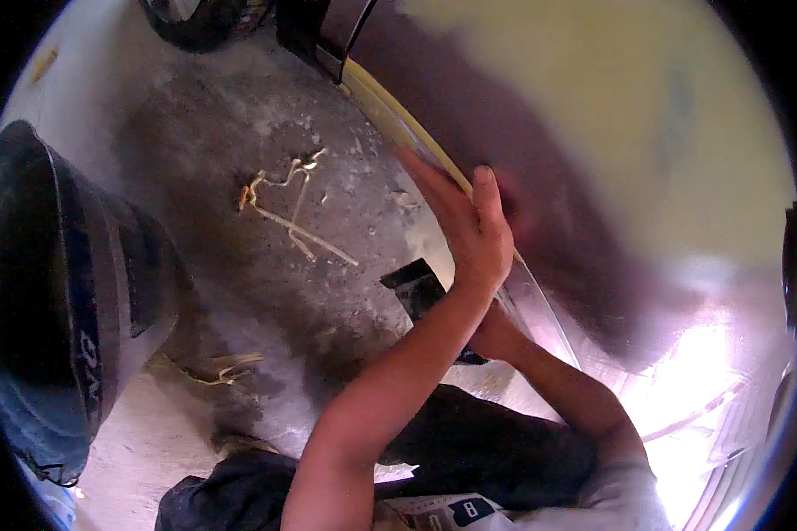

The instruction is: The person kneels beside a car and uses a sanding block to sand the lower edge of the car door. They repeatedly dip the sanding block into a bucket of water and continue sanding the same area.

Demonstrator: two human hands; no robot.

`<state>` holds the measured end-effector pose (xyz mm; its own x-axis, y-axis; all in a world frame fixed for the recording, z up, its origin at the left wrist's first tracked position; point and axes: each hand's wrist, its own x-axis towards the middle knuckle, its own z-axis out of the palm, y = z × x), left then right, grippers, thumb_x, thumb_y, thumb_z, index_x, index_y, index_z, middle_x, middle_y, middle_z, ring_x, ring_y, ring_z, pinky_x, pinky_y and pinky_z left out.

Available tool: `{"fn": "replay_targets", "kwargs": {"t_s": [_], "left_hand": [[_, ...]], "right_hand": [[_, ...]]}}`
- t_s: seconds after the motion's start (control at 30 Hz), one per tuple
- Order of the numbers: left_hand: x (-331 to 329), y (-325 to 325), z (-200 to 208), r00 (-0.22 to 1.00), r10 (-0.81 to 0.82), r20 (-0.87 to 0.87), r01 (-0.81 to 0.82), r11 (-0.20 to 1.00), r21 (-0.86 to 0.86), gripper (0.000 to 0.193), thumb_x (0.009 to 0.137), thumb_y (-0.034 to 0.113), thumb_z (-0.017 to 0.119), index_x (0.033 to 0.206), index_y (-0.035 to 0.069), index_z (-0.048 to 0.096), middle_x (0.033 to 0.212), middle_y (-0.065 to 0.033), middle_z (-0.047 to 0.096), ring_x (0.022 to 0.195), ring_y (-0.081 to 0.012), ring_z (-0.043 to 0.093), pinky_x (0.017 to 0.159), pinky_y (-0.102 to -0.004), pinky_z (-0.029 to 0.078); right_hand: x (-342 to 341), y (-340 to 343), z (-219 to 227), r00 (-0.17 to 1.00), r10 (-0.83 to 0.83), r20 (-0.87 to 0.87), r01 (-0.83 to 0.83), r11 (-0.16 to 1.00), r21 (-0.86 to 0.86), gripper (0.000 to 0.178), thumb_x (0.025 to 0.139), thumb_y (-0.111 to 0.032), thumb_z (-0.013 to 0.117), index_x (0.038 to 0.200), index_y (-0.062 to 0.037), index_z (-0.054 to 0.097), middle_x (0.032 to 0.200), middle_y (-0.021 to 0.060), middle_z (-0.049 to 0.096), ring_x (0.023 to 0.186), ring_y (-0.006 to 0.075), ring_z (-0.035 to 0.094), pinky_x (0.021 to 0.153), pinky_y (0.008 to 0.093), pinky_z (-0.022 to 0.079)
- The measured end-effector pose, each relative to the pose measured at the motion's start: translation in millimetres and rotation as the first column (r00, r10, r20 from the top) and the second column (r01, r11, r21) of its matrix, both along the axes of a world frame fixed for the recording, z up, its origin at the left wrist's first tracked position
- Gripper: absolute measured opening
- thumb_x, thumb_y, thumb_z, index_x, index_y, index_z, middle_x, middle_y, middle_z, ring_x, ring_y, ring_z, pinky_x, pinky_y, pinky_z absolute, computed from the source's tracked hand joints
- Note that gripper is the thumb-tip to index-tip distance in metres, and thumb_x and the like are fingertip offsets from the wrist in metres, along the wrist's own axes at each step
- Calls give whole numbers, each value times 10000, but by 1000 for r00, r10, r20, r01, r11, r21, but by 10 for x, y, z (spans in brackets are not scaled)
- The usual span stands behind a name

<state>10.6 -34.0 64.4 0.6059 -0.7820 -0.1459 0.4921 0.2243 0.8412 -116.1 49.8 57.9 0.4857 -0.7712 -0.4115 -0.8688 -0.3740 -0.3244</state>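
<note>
The left hand (471, 232) is spread wide, thumb lifted away from the fingers, and lies along the lower edge of the car panel (540, 168); its fingers reach forward by the yellow tape (413, 126) on that edge, and the thumb stands up against the panel's face. The right hand (494, 336) is just beside the panel's near stretch, mostly hidden behind the left forearm, so I cannot tell whether its fingers are apart or clamped on something.

The tape sits on the panel's lower edge, its long axis following the curve, from the panel's far corner back toward the person and slanting right. It looks thin, narrow and matt.

The panel is smooth and rounded, dark maroon with a broad, cloudy yellow-green patch, and glossy at its near end. Left of the panel, beside the right hand, is a flat, straight-edged black piece (421, 292). Further left of the panel, twisted pale strips (305, 234) lie on the rough, stained grey floor (230, 124), and beyond them is a round dark bucket (119, 257)
</note>
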Motion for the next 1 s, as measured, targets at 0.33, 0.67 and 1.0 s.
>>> {"fn": "replay_targets", "kwargs": {"t_s": [0.33, 0.67, 1.0], "left_hand": [[-168, 501, 191, 948, -317, -16, 317, 940, 124, 898, 1005, 485, 432, 1512, -96, -27, 1582, -329, 10, 1502, -380, 48, 1215, -410, 64], [443, 1096, 262, 960, -280, -12, 268, 905, 332, 433, 1006, 252, 516, 1353, -6, 492, 1296, -213, 552, 1217, -295, 530, 1043, -378, 387], [2088, 1529, 1343, 956, 75, 282, -202, 869, 452, 351, 983, 157, 554, 1293, -8, 551, 1261, -136, 583, 1106, -223, 581, 990, -340, 431]], "right_hand": [[560, -183, -202, 992, -65, 104, 61, 997, 49, 400, 924, -357, 658, 749, -2, 597, 595, 147, 539, 573, 239, 544, 570, 398, 423], [1079, -155, -663, 997, -1, -72, 12, 990, 141, 335, 894, -381, 662, 931, -54, 717, 839, 137, 708, 810, 301, 674, 819, 393, 514], [1668, 485, 179, 920, -382, 87, 288, 809, 512, 371, 903, -339, 618, 889, 26, 682, 771, 191, 661, 704, 258, 626, 718, 410, 497]]}}
